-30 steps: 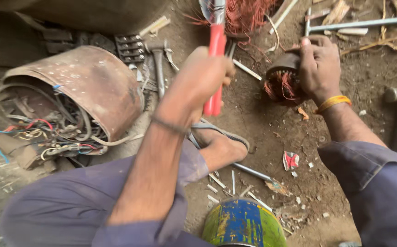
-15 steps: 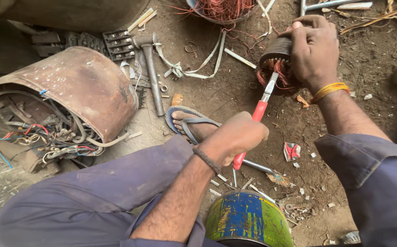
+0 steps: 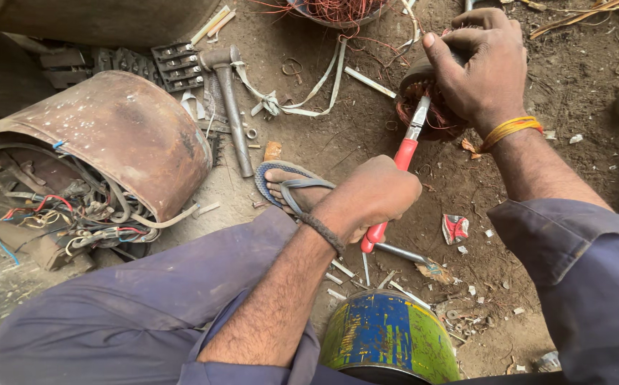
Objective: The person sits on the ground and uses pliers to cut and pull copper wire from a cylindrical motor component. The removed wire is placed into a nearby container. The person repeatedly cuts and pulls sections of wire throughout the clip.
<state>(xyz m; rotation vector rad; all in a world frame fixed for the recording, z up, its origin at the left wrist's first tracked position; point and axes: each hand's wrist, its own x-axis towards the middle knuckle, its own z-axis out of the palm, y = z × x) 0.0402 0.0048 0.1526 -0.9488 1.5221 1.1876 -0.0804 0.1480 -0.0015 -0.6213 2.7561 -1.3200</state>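
- The left hand, at centre frame, is clenched round the red handles of a pair of pliers.
- The pliers' nose points up into the copper windings of a small motor coil at upper right.
- The right hand clasps that coil from above.
- A rusty motor housing lies at left.

left hand has swung the red-handled pliers down from overhead into the copper winding
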